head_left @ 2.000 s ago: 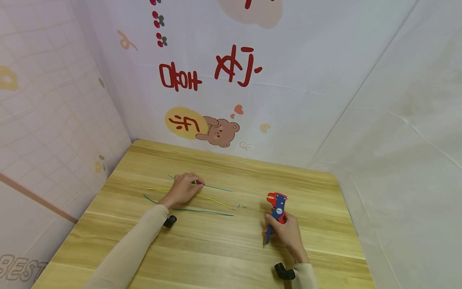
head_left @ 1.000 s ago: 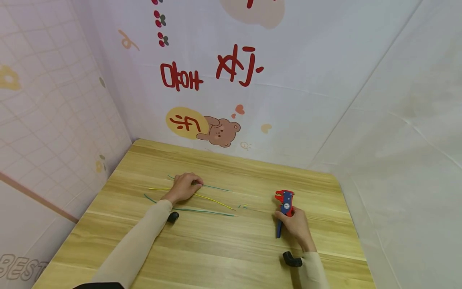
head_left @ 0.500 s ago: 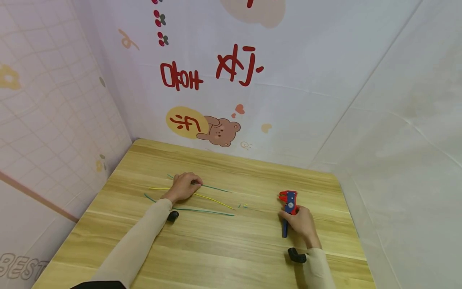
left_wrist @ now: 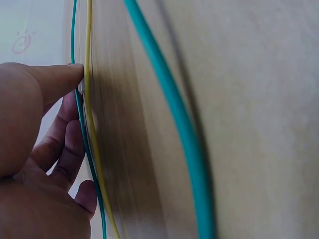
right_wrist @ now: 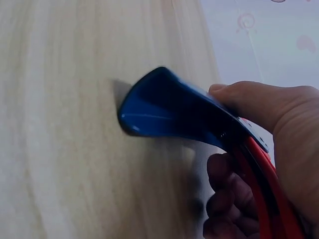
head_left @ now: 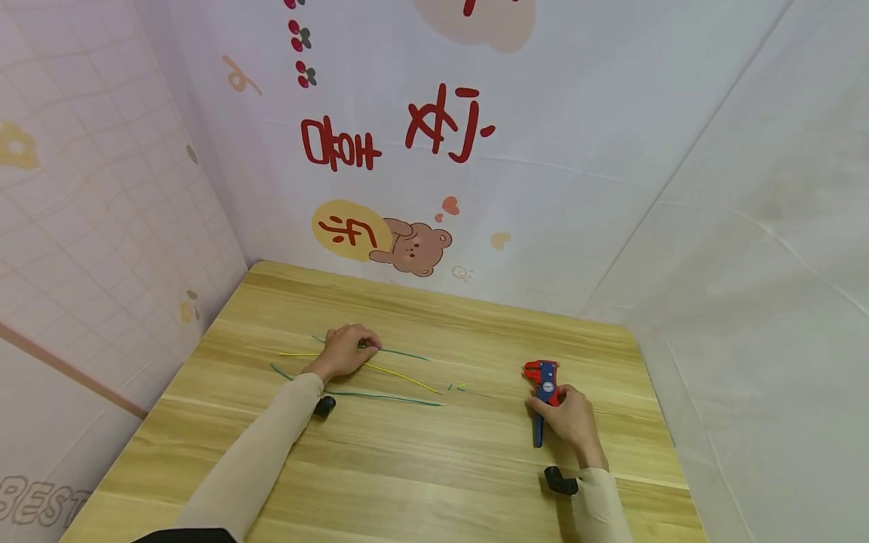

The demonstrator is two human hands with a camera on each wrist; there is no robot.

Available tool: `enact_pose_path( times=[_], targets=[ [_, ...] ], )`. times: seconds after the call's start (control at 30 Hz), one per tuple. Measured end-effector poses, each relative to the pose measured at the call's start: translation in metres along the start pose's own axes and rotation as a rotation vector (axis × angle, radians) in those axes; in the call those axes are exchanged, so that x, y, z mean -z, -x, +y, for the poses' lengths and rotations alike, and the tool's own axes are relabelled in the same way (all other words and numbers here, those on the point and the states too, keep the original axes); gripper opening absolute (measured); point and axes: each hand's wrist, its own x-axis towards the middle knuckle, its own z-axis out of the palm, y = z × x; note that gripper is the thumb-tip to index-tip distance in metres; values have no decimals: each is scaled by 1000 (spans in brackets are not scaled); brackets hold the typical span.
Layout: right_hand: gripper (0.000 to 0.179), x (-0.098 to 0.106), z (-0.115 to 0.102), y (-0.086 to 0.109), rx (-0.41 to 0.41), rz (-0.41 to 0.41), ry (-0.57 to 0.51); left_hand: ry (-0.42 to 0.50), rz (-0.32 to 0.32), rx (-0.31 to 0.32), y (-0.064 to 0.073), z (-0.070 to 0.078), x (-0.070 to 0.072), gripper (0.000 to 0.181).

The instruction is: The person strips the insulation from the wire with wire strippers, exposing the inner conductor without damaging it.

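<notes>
Three thin wires lie side by side on the left half of the table. At the far green wire (head_left: 406,354), my left hand (head_left: 345,353) pinches it between thumb and fingertips, as the left wrist view shows. Below that hand run the yellow wire (head_left: 400,375) and the near green wire (head_left: 387,396); part of each is hidden by the hand or forearm. My right hand (head_left: 572,419) grips a wire stripper (head_left: 546,379) with a blue body and red jaws, pointing away from me. In the right wrist view the flared blue handle end (right_wrist: 154,109) fills the middle.
Short green and yellow wire offcuts (head_left: 457,388) lie between the hands. A black wrist fitting (head_left: 326,407) sits by the left cuff, another black fitting (head_left: 560,481) by the right. White printed curtains (head_left: 529,188) enclose the wood-grain table (head_left: 421,483) at the back and sides.
My right hand has carried the wire stripper rightward, then nearly stopped over the last half second. My left hand stays almost in place; the far green wire's left end has shifted slightly.
</notes>
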Motion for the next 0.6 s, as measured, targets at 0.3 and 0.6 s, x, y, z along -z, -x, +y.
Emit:
enact_pose_path(
  times=[0.3, 0.6],
  targets=[
    [72, 1, 6, 1, 10, 23, 4, -1, -3, 4, 0, -2, -1, 9],
    [73, 1, 9, 2, 10, 32, 26, 12, 0, 7, 0, -2, -1, 8]
  ],
)
